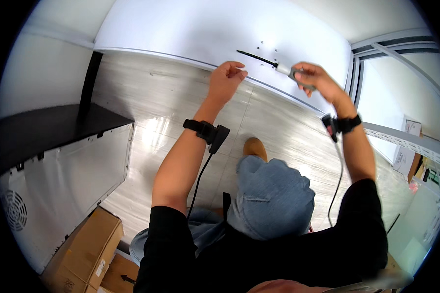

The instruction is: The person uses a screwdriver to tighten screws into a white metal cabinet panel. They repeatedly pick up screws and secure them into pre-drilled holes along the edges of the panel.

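My right hand (314, 79) is closed around the grey and white handle of a screwdriver (282, 69). Its long black shaft points left, with the tip above the white panel (190, 34). Several small dark screws or holes (262, 42) dot the panel around the shaft. Close to the panel's near edge is my left hand (226, 80), its fingers curled and thumb drawn in toward the index finger. Whatever may sit between those fingertips is too small to make out.
A black-topped metal cabinet (58, 132) with a round vent stands at left, cardboard boxes (90, 244) below it. Metal shelving frames (406, 132) rise at right. Cables (199, 180) hang from black wrist-worn devices (208, 133). Pale floor tiles lie beneath.
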Tool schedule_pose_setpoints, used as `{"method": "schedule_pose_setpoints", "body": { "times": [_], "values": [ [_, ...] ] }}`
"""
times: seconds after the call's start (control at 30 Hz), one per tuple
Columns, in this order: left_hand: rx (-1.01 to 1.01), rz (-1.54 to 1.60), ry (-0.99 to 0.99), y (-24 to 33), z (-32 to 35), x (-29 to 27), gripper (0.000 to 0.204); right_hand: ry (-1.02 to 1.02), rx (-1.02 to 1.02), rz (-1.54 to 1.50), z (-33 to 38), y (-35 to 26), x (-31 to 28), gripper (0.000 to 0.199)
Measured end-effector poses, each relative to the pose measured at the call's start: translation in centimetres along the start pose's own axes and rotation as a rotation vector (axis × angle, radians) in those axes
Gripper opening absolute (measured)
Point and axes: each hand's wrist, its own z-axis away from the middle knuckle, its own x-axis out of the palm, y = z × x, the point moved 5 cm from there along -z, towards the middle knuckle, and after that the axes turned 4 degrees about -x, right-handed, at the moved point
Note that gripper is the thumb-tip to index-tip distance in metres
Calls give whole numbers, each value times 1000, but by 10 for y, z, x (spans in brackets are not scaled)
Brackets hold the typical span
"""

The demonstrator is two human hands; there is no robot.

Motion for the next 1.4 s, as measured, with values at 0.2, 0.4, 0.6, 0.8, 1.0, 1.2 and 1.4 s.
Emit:
{"method": "schedule_pose_setpoints", "body": {
  "times": [0.2, 0.4, 0.6, 0.8, 1.0, 1.2, 1.4],
  "values": [
    [242, -515, 133, -26, -32, 52, 25, 245, -3, -587, 20, 137, 20, 30],
    [316, -687, 219, -32, -47, 74, 20, 290, 1, -743, 23, 177, 33, 31],
    [323, -800, 318, -30, -54, 84, 12, 294, -40, -663, 15, 172, 22, 33],
    [74, -158, 323, -42, -36, 50, 15, 187, -88, -501, -1, 146, 30, 31],
    [-356, 1013, 321, -76, 47, -39, 18, -111, -61, -298, -31, 101, 98, 32],
    [-185, 1352, 466, -112, 133, -127, 14, -390, -126, -22, -60, 41, 202, 28],
    [-6, 1578, 651, -136, 213, -179, 14, -549, -143, 93, -64, 0, 294, 28]
  ]
}}
